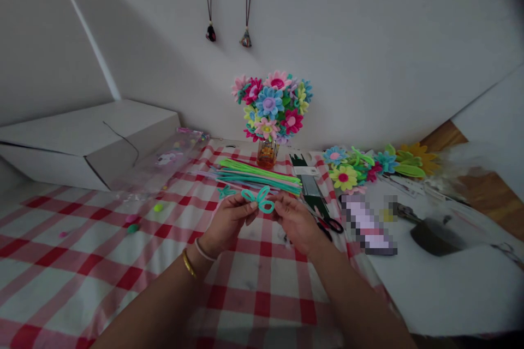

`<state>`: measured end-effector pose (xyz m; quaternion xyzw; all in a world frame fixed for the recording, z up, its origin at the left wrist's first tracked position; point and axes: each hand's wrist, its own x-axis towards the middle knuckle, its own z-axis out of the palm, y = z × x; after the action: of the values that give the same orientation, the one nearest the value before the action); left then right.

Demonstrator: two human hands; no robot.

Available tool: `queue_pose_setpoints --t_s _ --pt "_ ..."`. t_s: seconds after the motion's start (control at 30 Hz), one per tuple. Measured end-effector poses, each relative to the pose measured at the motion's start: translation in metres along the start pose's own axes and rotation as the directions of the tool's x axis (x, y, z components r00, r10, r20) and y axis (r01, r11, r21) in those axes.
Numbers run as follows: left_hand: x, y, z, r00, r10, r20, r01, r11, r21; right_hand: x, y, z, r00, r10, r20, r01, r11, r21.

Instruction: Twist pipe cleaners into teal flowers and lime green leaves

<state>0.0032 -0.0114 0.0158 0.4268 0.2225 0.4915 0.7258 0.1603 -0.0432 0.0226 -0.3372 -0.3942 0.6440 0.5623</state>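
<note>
Between my two hands is a teal pipe cleaner [262,194] bent into several petal-like loops. My left hand [231,214] pinches it from the left, thumb on top near its centre. My right hand [295,222] has its fingertips closed on the lower right loop. Just beyond lies a bundle of green, teal and pale pipe cleaners [257,177]. Behind my left fingers a second small teal looped piece [226,191] rests on the cloth. Black-handled scissors [333,224] lie beside my right hand, partly hidden.
A vase [267,154] of fuzzy flowers stands at the back. Loose pompoms [132,228] dot the checked cloth [164,262] on the left, near a plastic bag [164,166] and white box [131,147]. More fuzzy flowers [344,176] and a blurred-out object [368,229] lie right.
</note>
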Motion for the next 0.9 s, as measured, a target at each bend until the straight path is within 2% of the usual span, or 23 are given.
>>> queue_pose_setpoints --t_s 0.1,0.23,0.43,0.6,0.9 --pt "-0.0013 0.0027 0.0001 0.997 -0.071 0.04 0.071 0.997 0.008 -0.0004 -0.004 0.0007 0.998 -0.068 0.009 0.068 0.997 0.019" --pt "-0.002 0.0028 0.0015 0.986 -0.122 0.115 0.121 0.993 0.015 -0.0007 -0.0045 0.0008 0.995 -0.09 0.033 0.087 0.994 0.071" --pt "-0.0025 0.0009 0.0 0.979 -0.177 0.098 0.171 0.983 0.065 -0.0006 -0.0015 -0.0011 0.998 -0.05 0.035 0.05 0.999 0.017" --pt "-0.004 0.0006 0.0005 0.974 -0.188 0.125 0.178 0.98 0.092 -0.0026 -0.0056 -0.0007 0.999 -0.026 0.046 0.028 0.999 -0.027" --pt "-0.0049 0.0019 -0.0018 0.972 -0.192 0.133 0.169 0.971 0.168 -0.0057 -0.0084 0.0046 0.991 0.085 0.101 -0.099 0.984 0.145"
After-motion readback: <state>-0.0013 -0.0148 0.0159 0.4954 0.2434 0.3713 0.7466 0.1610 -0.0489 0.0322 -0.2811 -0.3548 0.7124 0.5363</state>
